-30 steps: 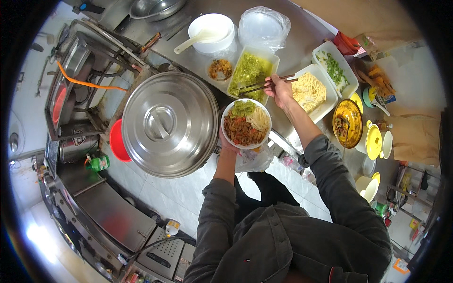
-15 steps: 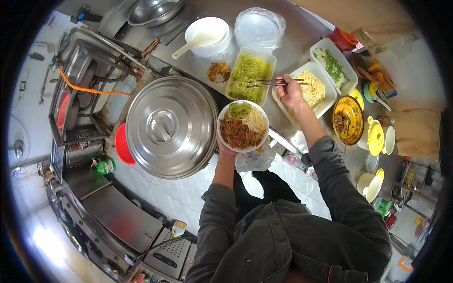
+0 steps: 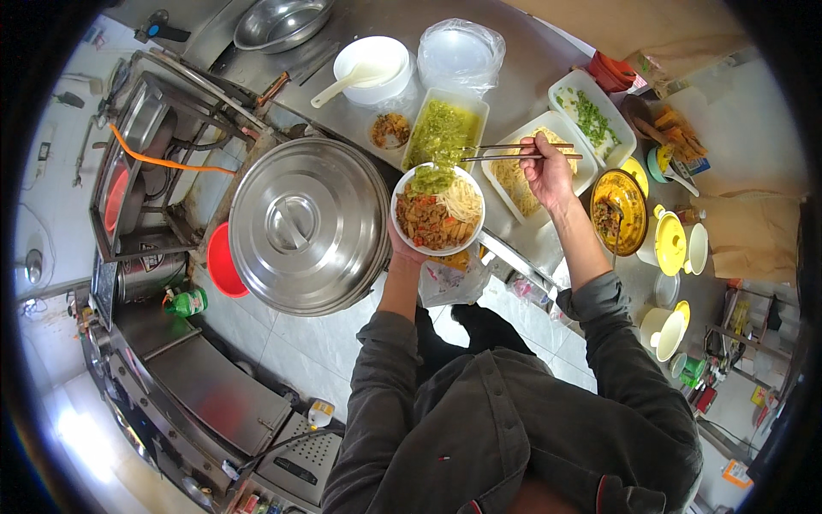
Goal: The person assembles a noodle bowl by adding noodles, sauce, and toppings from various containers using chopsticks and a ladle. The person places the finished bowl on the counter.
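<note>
My left hand [image 3: 406,242] holds a white bowl [image 3: 481,221] from below and the left side, fingers partly hidden under it. In the bowl lie chopped brown and red topping [image 3: 435,224], pale noodle-like strands [image 3: 461,199] and a heap of green shreds [image 3: 431,180] at the far rim. My right hand [image 3: 549,177] is closed round a pair of dark chopsticks [image 3: 519,152], which point left. Their tips, slightly apart, hover near the right edge of a clear tub of green shreds [image 3: 443,127]. Under my right hand stands a tub of yellow noodles [image 3: 516,182].
A large lidded steel pot [image 3: 295,221] stands left of the bowl. Behind are a white tub with a ladle [image 3: 370,68], bagged lids [image 3: 461,56] and a small dish of orange bits [image 3: 390,130]. To the right sit chopped greens [image 3: 592,118] and a yellow sauce bowl [image 3: 629,212].
My right hand has shifted right with the chopsticks, whose tips are further apart. The bowl now sits closer to the tub of green shreds, and its green heap reaches the far rim.
</note>
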A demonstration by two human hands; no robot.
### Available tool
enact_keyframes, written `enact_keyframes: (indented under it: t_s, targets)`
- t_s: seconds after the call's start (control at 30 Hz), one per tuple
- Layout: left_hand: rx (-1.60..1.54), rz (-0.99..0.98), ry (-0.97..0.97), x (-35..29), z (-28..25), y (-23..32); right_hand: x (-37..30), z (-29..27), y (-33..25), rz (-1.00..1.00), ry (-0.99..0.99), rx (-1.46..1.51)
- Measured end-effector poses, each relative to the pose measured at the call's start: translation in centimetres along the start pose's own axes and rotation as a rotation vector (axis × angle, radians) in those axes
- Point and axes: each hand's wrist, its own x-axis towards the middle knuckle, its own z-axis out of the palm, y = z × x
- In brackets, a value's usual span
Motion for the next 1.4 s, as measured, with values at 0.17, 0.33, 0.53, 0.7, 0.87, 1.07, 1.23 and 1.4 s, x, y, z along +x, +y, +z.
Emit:
enact_keyframes:
  t_s: [0.17,0.33,0.53,0.7,0.87,1.07,1.23,1.4]
  targets:
    - [-0.027,0.001,-0.054,0.3,0.3,-0.2,-0.7,0.3,1.8,0.055,-0.051,-0.047]
    - [-0.035,-0.024,-0.051,-0.5,1.0,-0.1,-4.1,0.9,2.2,-0.184,-0.079,-0.227]
    - [-0.050,-0.046,-0.168,-1.6,2.2,-0.1,-7.8,0.3,-1.0,-0.322,-0.168,-0.352]
    - [-0.060,-0.063,-0.215,-1.7,2.3,-0.6,-6.9,-0.7,0.8,-0.288,-0.126,-0.200]
    - [-0.063,-0.042,-0.177,-1.3,0.8,-0.6,-6.0,-2.5,2.4,-0.107,0.057,0.040]
    - [-0.082,-0.030,-0.131,-1.2,-0.3,-0.9,-6.4,-2.9,1.3,-0.215,0.010,-0.054]
    - [-0.064,-0.021,-0.098,-0.8,0.0,-1.0,-5.6,-2.2,0.1,-0.148,0.035,0.128]
    - [-0.073,-0.025,-0.100,-1.1,0.2,-0.9,-3.3,-2.0,-0.6,-0.177,-0.089,0.229]
